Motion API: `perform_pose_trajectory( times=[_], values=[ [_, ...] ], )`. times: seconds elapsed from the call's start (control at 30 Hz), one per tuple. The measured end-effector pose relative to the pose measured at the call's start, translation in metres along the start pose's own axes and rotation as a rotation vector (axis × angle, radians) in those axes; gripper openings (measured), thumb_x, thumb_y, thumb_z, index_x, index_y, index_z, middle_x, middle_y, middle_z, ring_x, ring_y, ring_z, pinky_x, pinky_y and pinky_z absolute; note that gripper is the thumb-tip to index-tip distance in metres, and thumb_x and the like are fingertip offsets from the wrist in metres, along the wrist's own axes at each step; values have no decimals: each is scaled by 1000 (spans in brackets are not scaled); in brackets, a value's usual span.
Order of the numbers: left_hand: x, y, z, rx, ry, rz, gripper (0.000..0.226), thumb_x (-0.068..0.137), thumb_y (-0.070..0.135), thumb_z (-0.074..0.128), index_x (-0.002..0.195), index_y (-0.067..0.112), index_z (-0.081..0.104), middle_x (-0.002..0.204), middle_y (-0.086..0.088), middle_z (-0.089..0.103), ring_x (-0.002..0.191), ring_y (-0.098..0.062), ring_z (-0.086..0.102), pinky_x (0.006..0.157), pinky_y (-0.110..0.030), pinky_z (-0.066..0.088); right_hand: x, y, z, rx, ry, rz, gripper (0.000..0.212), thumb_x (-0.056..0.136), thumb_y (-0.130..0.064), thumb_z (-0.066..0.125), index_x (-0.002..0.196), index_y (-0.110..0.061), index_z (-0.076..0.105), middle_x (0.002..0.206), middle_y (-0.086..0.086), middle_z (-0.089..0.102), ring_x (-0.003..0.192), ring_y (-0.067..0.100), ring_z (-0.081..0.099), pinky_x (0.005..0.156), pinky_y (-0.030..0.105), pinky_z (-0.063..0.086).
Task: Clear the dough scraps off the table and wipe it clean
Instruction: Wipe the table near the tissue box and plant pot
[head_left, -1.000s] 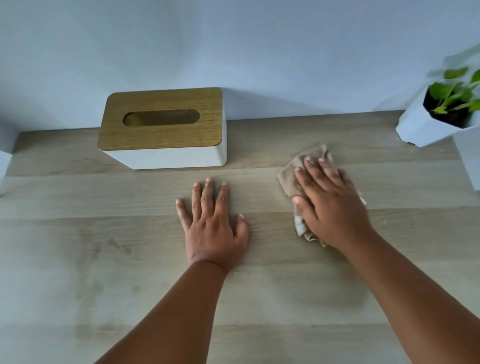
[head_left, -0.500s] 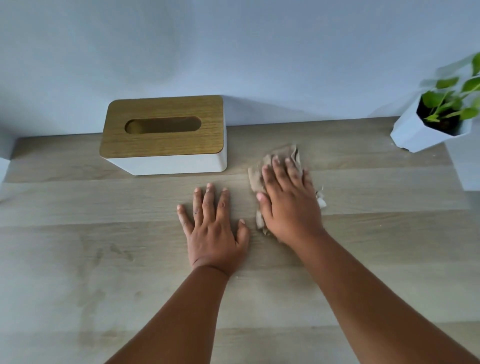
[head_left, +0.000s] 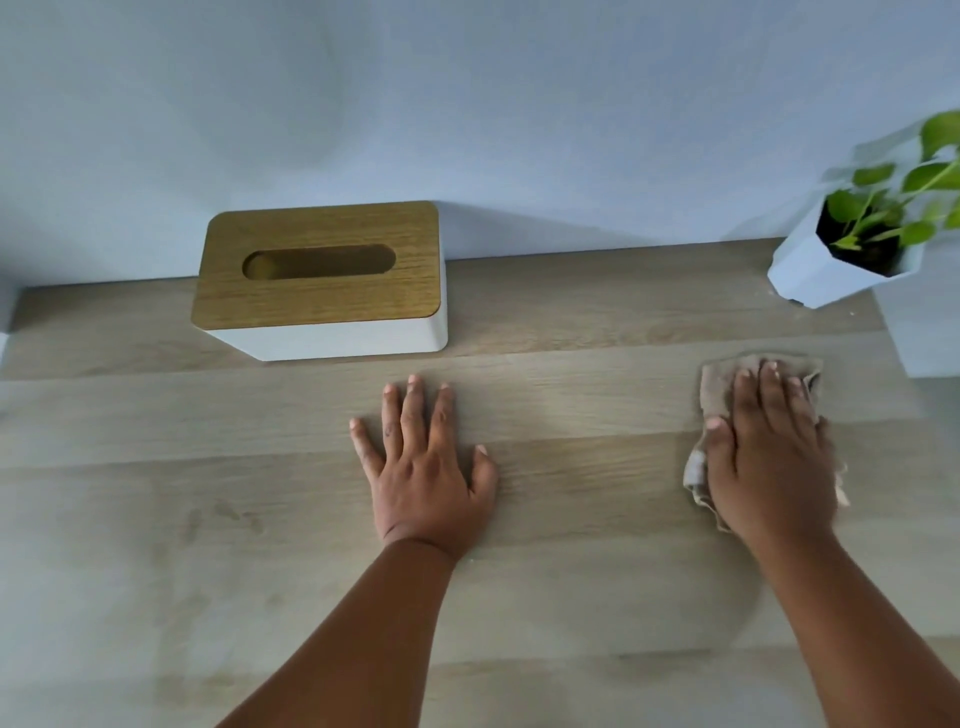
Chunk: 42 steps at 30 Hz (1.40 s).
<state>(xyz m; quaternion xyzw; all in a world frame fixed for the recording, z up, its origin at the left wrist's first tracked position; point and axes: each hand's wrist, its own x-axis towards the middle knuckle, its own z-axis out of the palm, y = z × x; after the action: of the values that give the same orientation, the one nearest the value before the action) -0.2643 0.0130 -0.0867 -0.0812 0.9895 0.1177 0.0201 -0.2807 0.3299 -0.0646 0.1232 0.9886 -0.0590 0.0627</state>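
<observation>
My right hand (head_left: 774, 447) lies flat, fingers straight, pressing a crumpled beige cloth (head_left: 714, 387) onto the light wooden table (head_left: 571, 405) at the right side. Most of the cloth is hidden under the palm; its edges stick out on the left and top. My left hand (head_left: 423, 462) rests flat on the table near the middle, fingers spread, holding nothing. Faint damp smears (head_left: 223, 514) show on the table at the left. I see no dough scraps.
A white tissue box with a wooden lid (head_left: 322, 280) stands at the back, against the pale wall. A white angular pot with a green plant (head_left: 857, 260) sits at the back right, close behind the cloth. A white block (head_left: 924, 332) stands at the right edge.
My right hand slid the cloth left toward my left hand, then far to the right, near the plant pot. My left hand stayed in place on the table.
</observation>
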Motion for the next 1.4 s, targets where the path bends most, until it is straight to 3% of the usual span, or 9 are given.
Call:
perform_pose_trajectory(
  times=[0.17,0.37,0.5,0.63,0.83,1.1,1.23,1.4],
  values=[
    [0,0,1,-5,8,-3,77,88,56,43,159,27,30,172,-2,15,160,-24,-4,125,-64,0,42,-54,6,24,-2,58,72,98,-47,22,162,-13,24,171,16,14,158,35,10,124,60,17],
    [-1,1,0,-15,24,-6,77,86,54,43,157,26,32,171,-3,18,160,-24,1,125,-63,0,41,-125,16,-9,-26,-229,73,98,-60,27,162,-25,22,172,12,11,158,37,7,124,63,12],
    [-1,2,-3,-28,11,-10,77,86,53,44,157,26,32,171,-3,17,160,-23,0,125,-62,-2,-5,-114,23,-18,5,-432,70,99,-59,34,159,-24,34,170,8,23,158,33,15,123,61,19],
    [-3,2,-4,-43,6,-11,76,87,52,43,157,26,33,171,-3,17,160,-22,0,125,-61,-3,-47,-60,28,-62,21,-521,65,103,-52,34,160,-20,34,170,5,24,158,28,16,123,55,23],
    [-2,2,-5,-46,7,-8,76,88,53,43,158,26,32,171,-3,16,160,-22,-1,125,-62,-3,-51,23,13,-24,7,-261,68,100,-51,33,159,-18,38,170,5,24,158,28,21,124,54,22],
    [-1,0,0,-16,21,-1,76,88,54,42,158,27,30,171,-3,16,160,-23,-2,125,-63,-1,8,-32,10,11,17,83,69,101,-47,24,162,-16,22,171,16,14,157,37,12,124,62,17],
    [-1,-1,2,-18,28,2,76,88,54,43,158,26,31,171,-3,17,160,-24,0,125,-63,-1,55,-82,9,28,8,60,66,102,-45,30,162,-18,22,171,18,10,157,41,9,123,64,14],
    [-1,-1,3,-13,21,1,77,88,54,41,159,26,30,171,-3,16,160,-24,-1,125,-63,-1,93,-157,10,28,-1,-115,64,99,-45,35,159,-21,31,170,17,17,156,42,13,122,64,16]
  ],
)
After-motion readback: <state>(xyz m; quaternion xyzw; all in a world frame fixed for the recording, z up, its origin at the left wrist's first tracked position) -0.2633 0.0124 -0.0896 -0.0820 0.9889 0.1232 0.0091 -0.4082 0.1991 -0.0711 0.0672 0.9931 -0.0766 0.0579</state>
